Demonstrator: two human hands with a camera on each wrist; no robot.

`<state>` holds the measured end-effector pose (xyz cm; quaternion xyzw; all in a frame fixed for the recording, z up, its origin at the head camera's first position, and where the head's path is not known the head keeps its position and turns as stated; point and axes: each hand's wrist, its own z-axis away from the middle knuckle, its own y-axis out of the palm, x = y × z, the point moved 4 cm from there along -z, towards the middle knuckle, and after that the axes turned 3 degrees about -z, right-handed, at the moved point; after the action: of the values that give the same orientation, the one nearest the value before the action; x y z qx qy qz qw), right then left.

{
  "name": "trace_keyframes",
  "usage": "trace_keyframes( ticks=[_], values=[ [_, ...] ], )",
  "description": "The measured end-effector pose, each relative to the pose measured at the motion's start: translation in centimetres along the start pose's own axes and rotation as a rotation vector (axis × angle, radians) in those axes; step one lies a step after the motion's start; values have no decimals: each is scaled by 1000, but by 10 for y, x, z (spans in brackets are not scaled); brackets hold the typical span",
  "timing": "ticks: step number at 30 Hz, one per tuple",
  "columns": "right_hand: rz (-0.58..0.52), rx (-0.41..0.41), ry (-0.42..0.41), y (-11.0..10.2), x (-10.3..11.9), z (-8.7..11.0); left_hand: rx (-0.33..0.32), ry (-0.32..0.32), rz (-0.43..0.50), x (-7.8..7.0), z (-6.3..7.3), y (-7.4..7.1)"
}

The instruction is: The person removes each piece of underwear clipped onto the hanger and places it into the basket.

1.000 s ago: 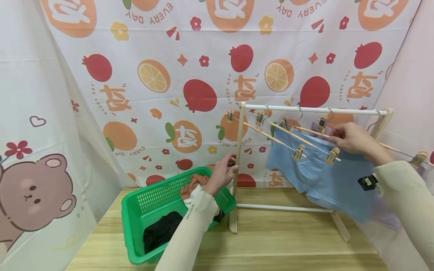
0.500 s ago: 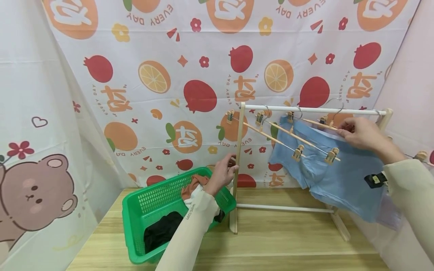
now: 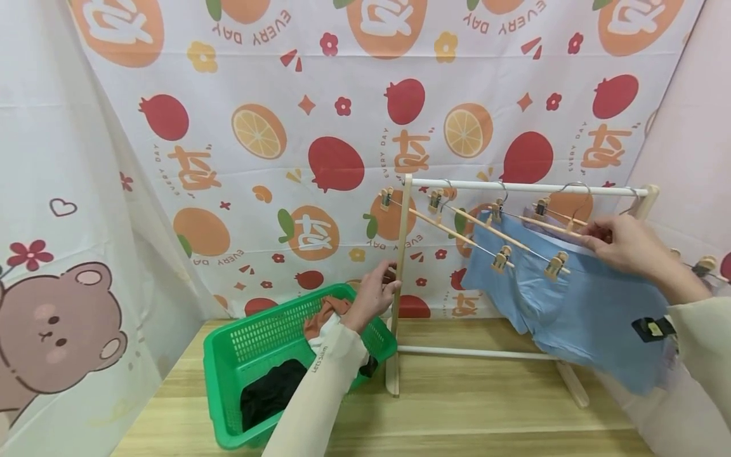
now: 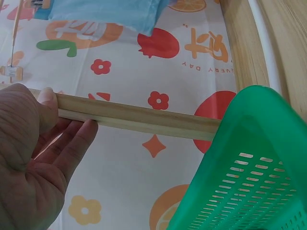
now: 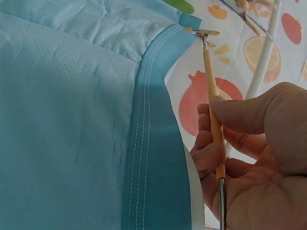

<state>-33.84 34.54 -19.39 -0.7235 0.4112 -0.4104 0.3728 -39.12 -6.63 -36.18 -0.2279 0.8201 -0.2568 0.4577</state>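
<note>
My right hand (image 3: 634, 251) pinches the wooden bar of a clip hanger (image 5: 208, 72) between thumb and fingers. Blue boxer briefs (image 3: 599, 311) hang by the waistband from that hanger, and their stitched band fills much of the right wrist view. The hanger's hook is up at the white top rail (image 3: 480, 185) of a small wooden clothes rack. At the rack's left end my left hand (image 3: 371, 298) grips the upright post (image 4: 144, 112), thumb on one side and fingers on the other. Partly hidden behind the boxer briefs is a pale purple garment (image 3: 556, 222).
Two bare clip hangers (image 3: 440, 225) hang on the rail's left part, their clips jutting forward. A green basket (image 3: 208, 374) stands against the rack's left foot, holding black cloth (image 3: 271, 390) and orange cloth (image 3: 325, 317). Printed curtains enclose the wooden table (image 3: 457, 412).
My right hand has shifted rightward along the rail, carrying the hanger and boxer briefs with it. The left hand stays on the post.
</note>
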Motion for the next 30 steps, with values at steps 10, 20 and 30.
trace_keyframes(
  ticks=[10, 20, 30],
  values=[
    [1, -47, -59, 18, -15, 31, -3, 21, 7, 1, 1, 0],
    [11, -61, -65, 39, -24, 58, -1, 9, -8, 1, 0, -2],
    [17, -91, -55, 55, -31, 85, 8, -5, 2, 1, 1, -2]
  ],
)
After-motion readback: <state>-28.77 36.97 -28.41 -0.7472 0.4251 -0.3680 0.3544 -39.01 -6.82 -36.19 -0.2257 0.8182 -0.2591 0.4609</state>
